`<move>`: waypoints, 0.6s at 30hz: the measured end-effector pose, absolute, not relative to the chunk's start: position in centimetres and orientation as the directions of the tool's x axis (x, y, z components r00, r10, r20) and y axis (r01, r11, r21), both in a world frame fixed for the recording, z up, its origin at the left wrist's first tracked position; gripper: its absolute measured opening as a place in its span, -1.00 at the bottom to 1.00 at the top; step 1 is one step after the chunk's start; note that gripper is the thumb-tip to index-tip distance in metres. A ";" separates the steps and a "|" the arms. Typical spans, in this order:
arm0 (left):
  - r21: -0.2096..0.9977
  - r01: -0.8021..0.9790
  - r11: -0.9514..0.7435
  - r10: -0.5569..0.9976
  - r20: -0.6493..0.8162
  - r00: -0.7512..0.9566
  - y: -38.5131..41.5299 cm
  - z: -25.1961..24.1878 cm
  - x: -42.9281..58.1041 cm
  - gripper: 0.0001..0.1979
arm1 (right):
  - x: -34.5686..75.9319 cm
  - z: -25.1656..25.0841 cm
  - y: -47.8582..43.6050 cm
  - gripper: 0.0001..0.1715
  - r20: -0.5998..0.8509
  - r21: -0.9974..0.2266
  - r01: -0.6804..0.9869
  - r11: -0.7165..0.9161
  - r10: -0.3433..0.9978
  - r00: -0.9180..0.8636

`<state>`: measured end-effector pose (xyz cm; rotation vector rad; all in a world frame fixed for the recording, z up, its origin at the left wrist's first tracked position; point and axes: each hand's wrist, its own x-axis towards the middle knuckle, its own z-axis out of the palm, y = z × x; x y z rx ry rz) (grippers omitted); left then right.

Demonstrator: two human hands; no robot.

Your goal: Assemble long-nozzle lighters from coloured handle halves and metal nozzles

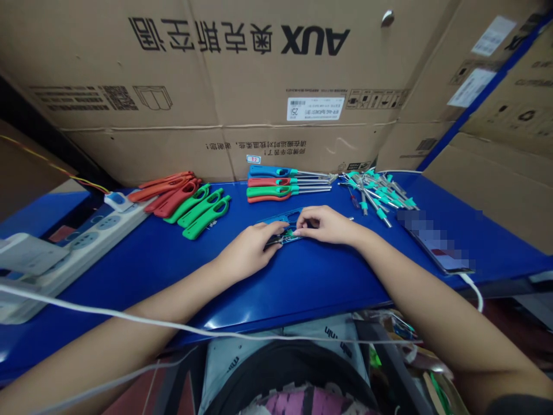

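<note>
A blue plastic lighter shell [285, 219] lies on the blue table [302, 276] between my two hands. My left hand [248, 249] is curled, its fingers pinching the near end of the shell and a small dark part at it. My right hand [326, 224] presses down on the shell from the right, fingers bent and closed on it. Just behind the hands lie finished long-nosed lighters [276, 183] in blue, red, green and orange, their metal tubes pointing right.
Empty red and green handle shells [185, 199] are lined up at the left. A heap of metal tubes with teal caps [378, 193] lies at the right, a phone [436, 242] beside it. A white power strip [86, 236] and cable sit at left. Cardboard boxes [242, 86] wall off the back.
</note>
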<state>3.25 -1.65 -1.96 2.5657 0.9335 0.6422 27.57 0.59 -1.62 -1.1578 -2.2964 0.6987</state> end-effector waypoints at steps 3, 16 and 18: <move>0.481 0.518 -0.707 0.687 0.295 0.664 -1.6 -2.1 3.2 -0.54 | 27.4 -2.1 0.8 -0.70 0.153 -0.650 0.601 0.465 0.855 -0.495; 0.185 0.630 -0.755 0.656 0.218 0.723 -1.7 -1.5 3.0 -0.48 | 27.2 -2.1 0.6 -0.73 0.177 -0.630 0.610 0.481 0.854 -0.490; 0.218 0.620 -0.754 0.657 0.221 0.721 -1.6 -1.5 2.8 -0.49 | 27.2 -2.0 0.7 -0.76 0.247 -0.603 0.590 0.537 0.829 -0.502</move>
